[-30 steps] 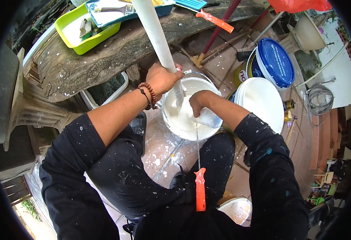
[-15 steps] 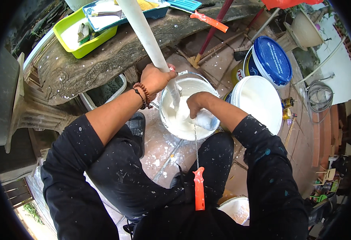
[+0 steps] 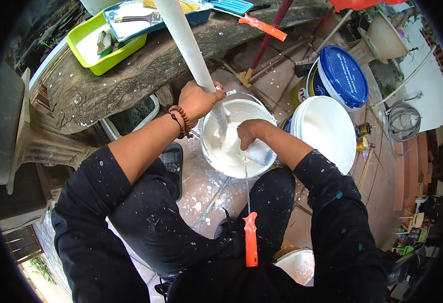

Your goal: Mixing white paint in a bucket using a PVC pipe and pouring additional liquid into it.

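My left hand (image 3: 197,102), with beaded bracelets at its wrist, is wrapped round a long white pipe (image 3: 183,43). The pipe's lower end stands tilted in a white bucket (image 3: 212,160) holding white paint. Inside the bucket my right hand (image 3: 251,133) is closed on a pale plastic cup (image 3: 260,153), low against the near right wall; its fingertips are partly hidden. Over the near rim leans a thin metal rod with an orange handle (image 3: 251,240), its far end out of sight in the bucket. Neither hand touches it.
To the right stand a large white bucket (image 3: 327,134) and a blue-lidded paint pail (image 3: 343,76). On the wooden bench (image 3: 151,70) rest a lime-green tray (image 3: 97,65), a blue paint tray (image 3: 186,18) and another orange handle (image 3: 264,28). A coiled hose (image 3: 404,121) lies far right.
The pipe's upper part has shifted slightly right. My right hand and the cup have moved only a little within the bucket; both grips are unchanged.
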`<state>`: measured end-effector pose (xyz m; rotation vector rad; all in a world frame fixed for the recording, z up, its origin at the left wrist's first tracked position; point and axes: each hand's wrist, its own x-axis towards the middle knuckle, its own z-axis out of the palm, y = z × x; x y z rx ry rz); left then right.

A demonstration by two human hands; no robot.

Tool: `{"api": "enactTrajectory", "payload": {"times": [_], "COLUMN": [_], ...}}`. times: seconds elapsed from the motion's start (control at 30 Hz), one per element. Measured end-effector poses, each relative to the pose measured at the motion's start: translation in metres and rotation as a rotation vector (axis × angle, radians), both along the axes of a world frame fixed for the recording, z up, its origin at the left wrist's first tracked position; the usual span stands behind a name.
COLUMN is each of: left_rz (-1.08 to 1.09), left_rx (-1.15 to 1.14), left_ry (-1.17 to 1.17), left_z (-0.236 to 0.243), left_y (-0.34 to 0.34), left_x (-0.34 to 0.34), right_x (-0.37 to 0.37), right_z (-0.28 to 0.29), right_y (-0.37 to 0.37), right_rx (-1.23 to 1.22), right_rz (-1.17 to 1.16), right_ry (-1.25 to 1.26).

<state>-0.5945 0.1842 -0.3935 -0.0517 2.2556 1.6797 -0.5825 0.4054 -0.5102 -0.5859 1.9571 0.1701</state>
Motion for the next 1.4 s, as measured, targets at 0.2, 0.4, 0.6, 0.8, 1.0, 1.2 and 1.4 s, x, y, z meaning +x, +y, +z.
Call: {"api": "enactTrajectory", "payload": {"times": [0.2, 0.4, 0.6, 0.8, 1.0, 1.2, 1.4], "left_rz": [0.025, 0.004, 0.046, 0.023, -0.015, -0.028, -0.055], "left_rx": [0.019, 0.014, 0.063, -0.009, -0.005, 0.0, -0.036], "left_ry": [0.029, 0.003, -0.03, -0.004, 0.019, -0.003, 0.033], "left_z": [-0.004, -0.006, -0.014, -0.01, -0.015, -0.003, -0.001], "left_y": [-0.001, -0.002, -0.001, -0.001, 0.001, 0.005, 0.015], "left_x": [0.0, -0.005, -0.014, -0.009, -0.007, 0.0, 0.002], "right_x": [0.006, 0.043, 0.093, 0.13, 0.153, 0.158, 0.162], "right_z": [0.041, 0.102, 0.168, 0.251, 0.324, 0.231, 0.142], "right_y": [0.006, 0.026, 0.035, 0.057, 0.131, 0.227, 0.244], "right_rx": [-0.027, -0.029, -0.176, -0.301, -0.182, 0.051, 0.192], "right_rz": [-0.159, -0.225, -0.339, -0.551, -0.792, -0.872, -0.718], "right_ry": [0.142, 0.341, 0.612, 0.821, 1.066, 0.9, 0.775]}}
